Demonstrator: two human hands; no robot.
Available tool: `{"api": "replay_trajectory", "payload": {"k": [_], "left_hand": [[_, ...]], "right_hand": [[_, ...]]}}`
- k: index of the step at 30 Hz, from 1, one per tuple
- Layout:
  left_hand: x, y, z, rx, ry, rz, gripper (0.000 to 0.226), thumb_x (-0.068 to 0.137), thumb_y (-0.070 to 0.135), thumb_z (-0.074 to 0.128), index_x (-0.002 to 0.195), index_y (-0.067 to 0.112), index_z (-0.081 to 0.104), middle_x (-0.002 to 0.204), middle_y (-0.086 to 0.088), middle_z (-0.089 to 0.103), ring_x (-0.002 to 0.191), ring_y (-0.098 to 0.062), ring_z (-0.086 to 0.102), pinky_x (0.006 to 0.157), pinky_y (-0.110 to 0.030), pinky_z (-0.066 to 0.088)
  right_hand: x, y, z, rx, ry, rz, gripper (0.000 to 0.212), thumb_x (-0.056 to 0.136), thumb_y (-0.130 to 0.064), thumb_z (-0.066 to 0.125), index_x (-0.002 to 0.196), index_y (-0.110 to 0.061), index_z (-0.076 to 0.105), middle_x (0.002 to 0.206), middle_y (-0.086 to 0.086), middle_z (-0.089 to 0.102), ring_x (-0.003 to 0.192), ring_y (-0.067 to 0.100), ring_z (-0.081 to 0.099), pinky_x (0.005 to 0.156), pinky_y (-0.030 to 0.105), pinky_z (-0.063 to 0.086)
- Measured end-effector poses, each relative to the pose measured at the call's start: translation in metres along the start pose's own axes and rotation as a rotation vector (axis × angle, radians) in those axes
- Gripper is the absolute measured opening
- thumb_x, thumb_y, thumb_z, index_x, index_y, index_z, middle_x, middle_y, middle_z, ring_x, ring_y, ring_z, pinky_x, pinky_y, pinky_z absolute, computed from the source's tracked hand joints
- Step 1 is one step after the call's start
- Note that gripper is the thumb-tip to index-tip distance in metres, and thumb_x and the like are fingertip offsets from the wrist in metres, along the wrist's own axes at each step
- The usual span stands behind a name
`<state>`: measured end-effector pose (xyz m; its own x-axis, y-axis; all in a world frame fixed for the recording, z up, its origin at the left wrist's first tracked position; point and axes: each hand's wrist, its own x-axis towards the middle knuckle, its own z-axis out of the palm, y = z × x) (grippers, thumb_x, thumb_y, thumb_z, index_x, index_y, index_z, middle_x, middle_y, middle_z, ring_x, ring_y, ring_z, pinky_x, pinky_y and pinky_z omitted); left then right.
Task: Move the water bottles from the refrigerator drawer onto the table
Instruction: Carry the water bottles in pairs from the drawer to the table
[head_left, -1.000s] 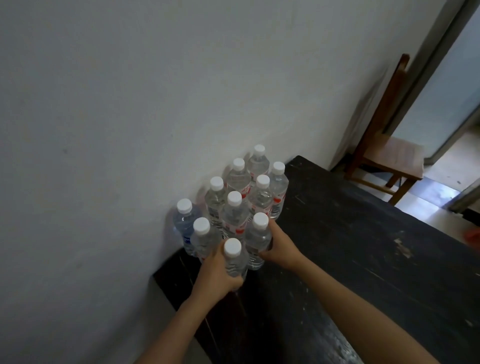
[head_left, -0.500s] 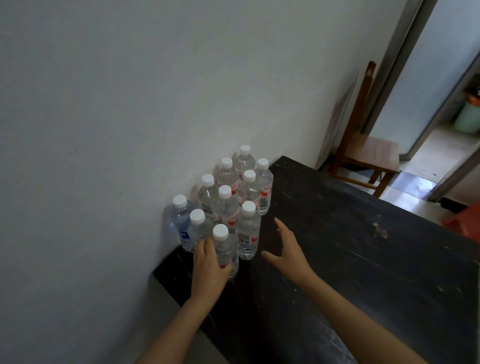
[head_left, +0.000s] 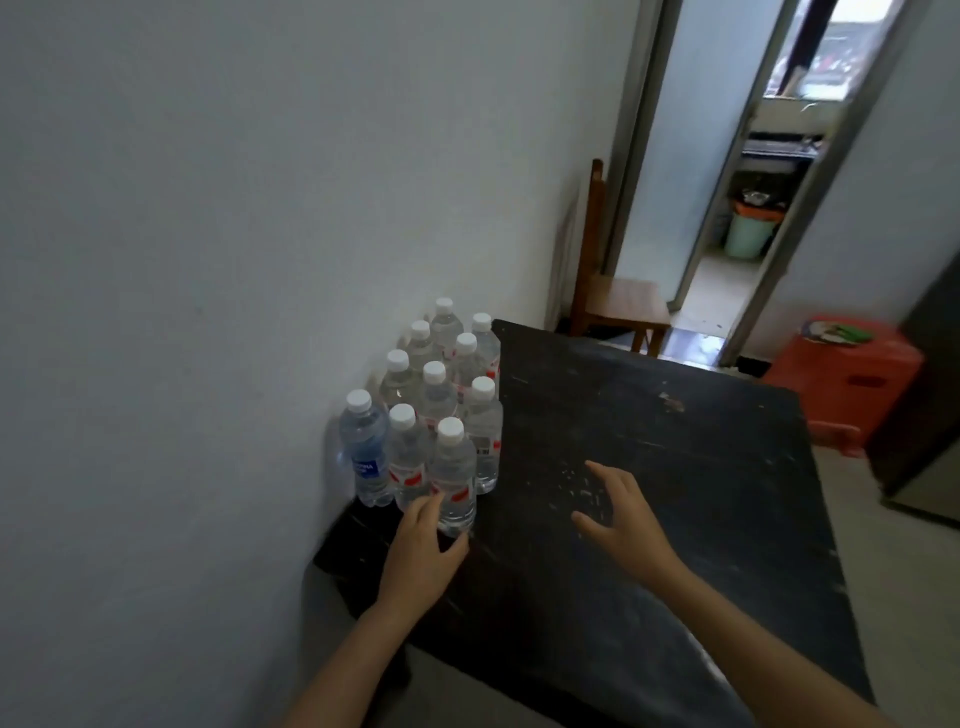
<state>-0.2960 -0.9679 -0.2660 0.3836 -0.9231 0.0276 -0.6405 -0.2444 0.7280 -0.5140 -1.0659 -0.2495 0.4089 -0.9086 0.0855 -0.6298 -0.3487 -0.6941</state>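
Water bottles (head_left: 436, 410): ten are counted, stood upright in a tight cluster on the far left corner of the table (head_left: 675, 545), close against the wall (head_left: 208, 260).
Nearest bottle (head_left: 454, 475): it is set at the front of the cluster, touching its neighbours.
Left hand (head_left: 418, 556): it is laid against the lower side of the nearest bottle, fingers nearly straight and thumb spread. A touch is seen, but no closed grip.
Right hand (head_left: 621, 525): it is held over bare tabletop, fingers spread and relaxed. Nothing is grasped, and it is well apart from the bottles.
Refrigerator drawer: not in view, so its contents cannot be told.
Step in hand: the setting-down of the front bottle is judged to be at its end.
Next move: the left hand is to be drawn away without tipping the front bottle. The drawer is then to be checked for bottles left.
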Motion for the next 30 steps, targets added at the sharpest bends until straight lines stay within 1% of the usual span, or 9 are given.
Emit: {"api": "replay_trajectory", "payload": {"k": [5,8,11,14,18,21,25,30], "left_hand": [[-0.031,-0.022,-0.036,0.011,-0.047,0.145,0.056,0.086,0.023,0.06,0.136,0.012,0.038,0.138,-0.004,0.04,0.126,-0.016,0.039,0.099,-0.022,0.031],[-0.047,-0.024,-0.045,0.009,-0.086,0.208,0.053,0.086,0.022,0.059,0.134,0.01,0.04,0.137,-0.005,0.042,0.127,-0.018,0.039,0.099,-0.024,0.033],[-0.066,-0.017,-0.05,0.007,-0.161,0.32,0.048,0.087,0.022,0.058,0.131,0.01,0.044,0.134,-0.006,0.045,0.125,-0.019,0.04,0.099,-0.025,0.033],[-0.083,0.0,-0.045,-0.02,-0.206,0.432,0.044,0.087,0.021,0.058,0.128,0.01,0.047,0.13,-0.006,0.047,0.122,-0.019,0.043,0.098,-0.024,0.034],[-0.108,0.03,-0.033,-0.055,-0.283,0.576,0.043,0.086,0.019,0.059,0.126,0.008,0.049,0.127,-0.008,0.048,0.119,-0.02,0.044,0.096,-0.022,0.032],[-0.121,0.048,-0.025,-0.068,-0.317,0.652,0.042,0.085,0.018,0.06,0.125,0.007,0.05,0.126,-0.008,0.049,0.119,-0.021,0.045,0.097,-0.023,0.033],[-0.143,0.075,-0.011,-0.077,-0.361,0.727,0.042,0.087,0.019,0.058,0.126,0.009,0.049,0.129,-0.007,0.047,0.121,-0.021,0.042,0.098,-0.024,0.033],[-0.191,0.111,0.01,-0.114,-0.398,0.841,0.04,0.086,0.017,0.059,0.124,0.008,0.051,0.126,-0.008,0.05,0.117,-0.021,0.044,0.093,-0.02,0.03]], "right_hand": [[-0.072,-0.028,0.012,-0.136,0.121,0.051,0.061,0.081,-0.02,0.069,0.134,-0.011,0.042,0.133,0.01,0.039,0.123,0.022,0.041,0.099,0.021,0.031],[-0.113,-0.044,0.011,-0.164,0.176,0.118,0.059,0.082,-0.021,0.067,0.134,-0.012,0.042,0.136,0.009,0.037,0.126,0.021,0.039,0.101,0.024,0.032],[-0.16,-0.058,0.006,-0.206,0.245,0.207,0.058,0.083,-0.021,0.067,0.134,-0.011,0.042,0.135,0.009,0.037,0.125,0.02,0.039,0.101,0.022,0.032],[-0.202,-0.063,-0.007,-0.243,0.295,0.291,0.057,0.082,-0.021,0.067,0.133,-0.01,0.043,0.135,0.01,0.037,0.125,0.022,0.04,0.099,0.021,0.031],[-0.261,-0.067,-0.029,-0.268,0.388,0.421,0.057,0.083,-0.019,0.067,0.133,-0.009,0.042,0.136,0.013,0.036,0.129,0.025,0.036,0.102,0.024,0.03],[-0.295,-0.068,-0.044,-0.276,0.46,0.482,0.058,0.083,-0.02,0.067,0.134,-0.01,0.042,0.135,0.014,0.036,0.127,0.025,0.037,0.098,0.018,0.028],[-0.344,-0.07,-0.064,-0.288,0.581,0.551,0.059,0.082,-0.022,0.068,0.134,-0.011,0.042,0.138,0.016,0.034,0.13,0.026,0.033,0.102,0.024,0.029],[-0.411,-0.071,-0.08,-0.308,0.659,0.615,0.058,0.082,-0.023,0.067,0.134,-0.013,0.042,0.139,0.014,0.032,0.132,0.023,0.031,0.1,0.022,0.026]]}}
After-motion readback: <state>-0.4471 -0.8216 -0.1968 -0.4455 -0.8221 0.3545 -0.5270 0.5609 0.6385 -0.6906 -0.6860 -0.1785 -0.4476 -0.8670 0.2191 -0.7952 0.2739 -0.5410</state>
